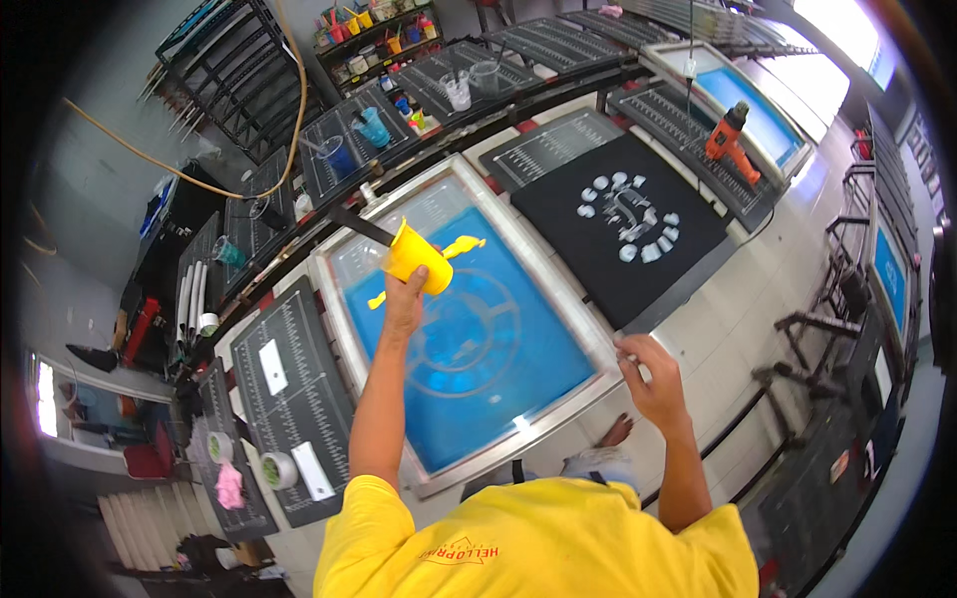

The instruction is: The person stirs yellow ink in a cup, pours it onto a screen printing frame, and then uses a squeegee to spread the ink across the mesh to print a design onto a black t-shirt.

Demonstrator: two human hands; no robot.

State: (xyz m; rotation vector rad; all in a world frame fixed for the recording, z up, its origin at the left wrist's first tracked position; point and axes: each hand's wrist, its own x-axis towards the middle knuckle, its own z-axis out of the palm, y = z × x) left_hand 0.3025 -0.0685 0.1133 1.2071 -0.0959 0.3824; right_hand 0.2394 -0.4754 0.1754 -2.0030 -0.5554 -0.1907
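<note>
My left hand (405,301) is closed around a yellow plastic cup (419,261), tilted above a screen printing frame (454,476). A dark flat stick (361,226) juts from the cup's mouth toward the upper left. On the blue mesh (518,399), which bears a faint round design, lies a streak of thick yellow ink (465,245), with another part left of the cup. My right hand (653,384) is beside the frame's right corner, fingers curled and the tips pinched. Whether anything is between them, or whether they touch the frame, I cannot make out.
A black cloth with a white ring print (633,224) lies on the board at right. Beyond it rests an orange heat gun (731,145). Tape rolls (279,470) and a pink rag (229,486) sit at left. Ink cups (373,128) stand along the far boards. A cable (299,100) hangs upper left.
</note>
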